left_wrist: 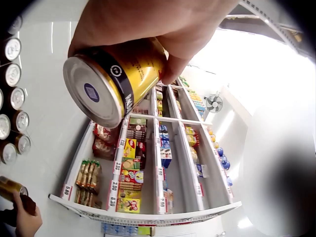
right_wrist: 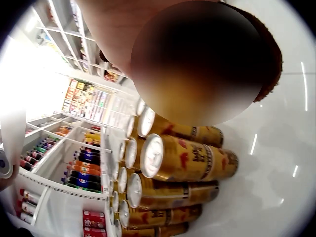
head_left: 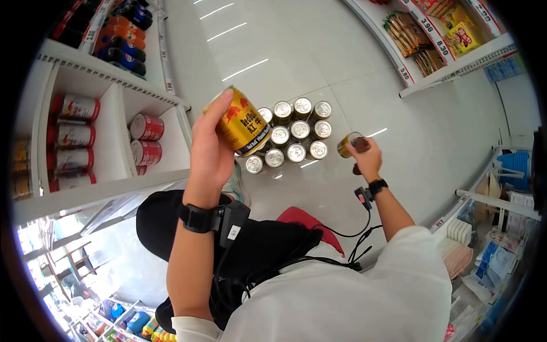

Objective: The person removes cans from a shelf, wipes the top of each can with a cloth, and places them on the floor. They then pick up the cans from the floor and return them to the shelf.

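A gold can with red print (head_left: pixel 245 125) is gripped by my left hand (head_left: pixel 213 142), tilted, left of and above the grouped cans. In the left wrist view my left hand (left_wrist: pixel 148 19) curls round the can (left_wrist: pixel 133 69), its silver base showing. At the right, my right hand (head_left: pixel 369 159) pinches a dark brown piece (head_left: pixel 361 145) against the end of another gold can (head_left: pixel 345 147). The brown piece's fuzzy edge (right_wrist: pixel 274 59) shows in the right wrist view; a blurred patch hides the fingertips there.
Gold cans (head_left: pixel 296 153) stand upright in rows on the tiled floor (head_left: pixel 285 51). A shelf of red cans (head_left: pixel 74 137) is at the left, with bottles above. A snack shelf (head_left: pixel 439 74) is at the upper right. A red item (head_left: pixel 302 219) lies near the body, beside black cables.
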{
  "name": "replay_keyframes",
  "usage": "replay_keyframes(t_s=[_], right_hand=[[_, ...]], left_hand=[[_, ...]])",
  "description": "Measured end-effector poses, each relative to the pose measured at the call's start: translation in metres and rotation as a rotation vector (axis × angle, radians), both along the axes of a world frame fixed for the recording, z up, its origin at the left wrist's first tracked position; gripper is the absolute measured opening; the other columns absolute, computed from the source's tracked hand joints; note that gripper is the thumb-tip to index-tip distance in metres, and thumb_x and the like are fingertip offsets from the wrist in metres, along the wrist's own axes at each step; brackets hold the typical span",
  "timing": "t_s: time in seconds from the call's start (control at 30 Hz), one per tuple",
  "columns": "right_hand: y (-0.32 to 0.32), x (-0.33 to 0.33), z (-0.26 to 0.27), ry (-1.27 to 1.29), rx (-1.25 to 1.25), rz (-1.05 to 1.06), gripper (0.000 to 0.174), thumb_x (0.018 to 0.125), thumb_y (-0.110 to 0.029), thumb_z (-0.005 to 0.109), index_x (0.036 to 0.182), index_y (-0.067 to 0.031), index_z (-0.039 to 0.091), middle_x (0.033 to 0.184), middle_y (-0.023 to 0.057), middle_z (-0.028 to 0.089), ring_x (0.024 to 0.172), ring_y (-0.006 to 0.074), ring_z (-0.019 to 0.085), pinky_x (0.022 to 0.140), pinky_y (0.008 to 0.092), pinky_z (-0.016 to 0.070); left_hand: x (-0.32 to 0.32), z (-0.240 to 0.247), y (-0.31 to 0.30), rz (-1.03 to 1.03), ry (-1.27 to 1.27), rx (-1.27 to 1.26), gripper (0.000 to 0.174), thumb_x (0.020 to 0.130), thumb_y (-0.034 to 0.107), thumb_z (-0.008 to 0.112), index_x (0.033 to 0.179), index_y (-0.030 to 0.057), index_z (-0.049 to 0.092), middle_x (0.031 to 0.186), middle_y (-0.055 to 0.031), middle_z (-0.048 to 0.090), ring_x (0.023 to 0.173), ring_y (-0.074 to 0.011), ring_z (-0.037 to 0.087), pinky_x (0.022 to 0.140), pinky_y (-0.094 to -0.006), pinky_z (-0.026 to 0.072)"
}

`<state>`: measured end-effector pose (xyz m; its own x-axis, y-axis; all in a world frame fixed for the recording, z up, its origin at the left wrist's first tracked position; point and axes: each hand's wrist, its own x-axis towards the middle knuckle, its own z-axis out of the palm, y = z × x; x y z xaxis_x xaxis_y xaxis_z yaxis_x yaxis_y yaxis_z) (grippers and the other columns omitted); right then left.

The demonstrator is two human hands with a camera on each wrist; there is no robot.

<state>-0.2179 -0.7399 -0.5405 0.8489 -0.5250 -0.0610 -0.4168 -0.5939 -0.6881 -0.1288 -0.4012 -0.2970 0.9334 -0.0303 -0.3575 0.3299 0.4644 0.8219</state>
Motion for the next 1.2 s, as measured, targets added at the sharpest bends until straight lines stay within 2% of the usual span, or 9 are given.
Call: replay_keyframes(t_s=[0.07,0.2,0.27,0.6,0.73,0.93,1.03,1.13,1.2], right_hand=[[0.003,0.006,-0.026,0.066,-0.059,-0.012,0.049,0.07,-0.042,0.087,0.103,-0.0099,0.07,0.096,0.007,0.074,0.088,0.0275,0.071,0.076,0.0393,0.0552],[0.005,0.031,-0.052,0.126,-0.007,-0.035,0.045,0.072,-0.041,0.085,0.101,-0.0102,0.069,0.096,0.007,0.074,0.092,0.0286,0.07,0.076,0.0404,0.0551],[0.009,0.049,-0.063,0.112,-0.029,-0.003,0.045,0.076,-0.04,0.084,0.103,-0.0079,0.068,0.096,0.0103,0.074,0.09,0.0301,0.07,0.076,0.0403,0.0547],[0.014,0.092,-0.108,0.076,-0.096,0.091,0.021,0.087,-0.033,0.067,0.098,-0.015,0.067,0.087,0.0088,0.069,0.091,0.034,0.063,0.077,0.0457,0.0524],[0.012,0.087,-0.117,0.095,-0.121,0.13,0.018,0.088,-0.029,0.066,0.1,-0.015,0.066,0.09,0.0084,0.069,0.09,0.0339,0.063,0.077,0.0449,0.0525],[0.009,0.08,-0.128,0.06,-0.098,0.113,0.016,0.086,-0.021,0.069,0.1,-0.0133,0.066,0.089,0.0086,0.07,0.091,0.034,0.064,0.077,0.042,0.0527],[0.005,0.077,-0.125,0.086,-0.068,0.078,0.017,0.086,-0.021,0.069,0.1,-0.0121,0.066,0.096,0.0094,0.07,0.095,0.0336,0.064,0.078,0.041,0.0528],[-0.007,0.073,-0.104,-0.06,-0.149,0.19,0.022,0.082,-0.018,0.075,0.101,-0.0119,0.063,0.107,0.0089,0.067,0.097,0.0338,0.064,0.079,0.0455,0.0531],[-0.012,0.066,-0.08,-0.183,-0.012,0.034,0.037,0.077,-0.023,0.084,0.103,-0.0089,0.062,0.108,0.0063,0.065,0.093,0.0278,0.065,0.077,0.0402,0.0534]], left_hand=[[0.004,-0.023,-0.002,0.012,0.018,0.002,0.038,0.09,0.025,0.074,0.117,0.0015,0.061,0.11,-0.0051,0.065,0.102,-0.0161,0.062,0.095,-0.0318,0.0473],[0.006,-0.04,-0.007,0.072,-0.05,0.281,0.053,0.08,0.013,0.084,0.123,-0.0016,0.057,0.11,-0.0088,0.065,0.104,-0.0174,0.063,0.092,-0.0308,0.0501],[0.005,-0.043,-0.012,0.087,-0.27,0.767,0.06,0.076,0.013,0.087,0.124,-0.003,0.054,0.11,-0.0099,0.065,0.101,-0.0172,0.066,0.087,-0.0301,0.0542],[0.002,-0.052,-0.02,0.06,-0.331,0.77,0.062,0.073,0.009,0.088,0.123,-0.0004,0.054,0.11,-0.0083,0.063,0.102,-0.0161,0.065,0.089,-0.0307,0.0537],[0.002,-0.054,-0.021,0.036,-0.323,0.755,0.06,0.073,0.009,0.088,0.122,-0.0002,0.054,0.109,-0.008,0.063,0.101,-0.0161,0.065,0.088,-0.0302,0.0541],[0.007,-0.052,-0.028,0.014,-0.319,0.74,0.059,0.073,0.007,0.088,0.121,-0.0004,0.054,0.108,-0.0074,0.064,0.1,-0.016,0.066,0.087,-0.0295,0.0547],[0.007,-0.054,-0.033,-0.002,-0.324,0.704,0.059,0.073,0.007,0.088,0.121,-0.0004,0.054,0.108,-0.0072,0.064,0.1,-0.0158,0.065,0.087,-0.0297,0.0548],[0.009,-0.058,-0.043,-0.025,-0.337,0.622,0.06,0.073,0.007,0.088,0.122,0.0,0.054,0.109,-0.0073,0.064,0.102,-0.0158,0.065,0.088,-0.0301,0.0547],[0.008,-0.057,-0.05,-0.036,-0.342,0.577,0.061,0.073,0.007,0.088,0.123,0.0003,0.054,0.11,-0.0075,0.063,0.103,-0.016,0.064,0.089,-0.0304,0.0546]])
